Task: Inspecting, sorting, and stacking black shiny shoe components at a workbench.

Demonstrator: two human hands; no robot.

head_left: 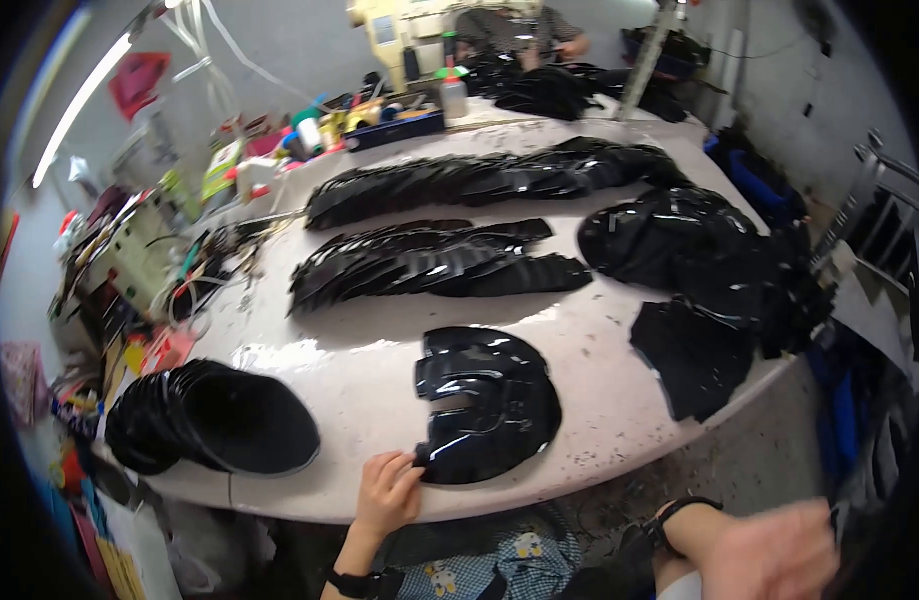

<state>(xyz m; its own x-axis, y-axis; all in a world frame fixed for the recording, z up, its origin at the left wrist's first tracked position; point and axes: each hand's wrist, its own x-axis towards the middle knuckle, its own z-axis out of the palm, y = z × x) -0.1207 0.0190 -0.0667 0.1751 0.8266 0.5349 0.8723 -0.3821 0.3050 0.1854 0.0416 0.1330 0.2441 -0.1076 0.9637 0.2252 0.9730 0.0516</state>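
Observation:
A glossy black horseshoe-shaped piece (530,400), like patent leather, lies flat near the table's front edge. A slot opens in its left side. My left hand (390,488) pinches the lower left corner of this piece between thumb and fingers. Off the table at the lower right, my right hand (770,555) is smeared by motion, so its fingers cannot be made out. A stack of curved black pieces (245,420) rests on its side to the left of my left hand.
Two long fanned rows of black pieces, a far row (480,175) and a nearer row (430,265), cross the pale table (360,400). More black pieces (680,240) are heaped at right. Clutter and a blue tray (395,130) stand behind. A person (520,35) sits opposite by a sewing machine.

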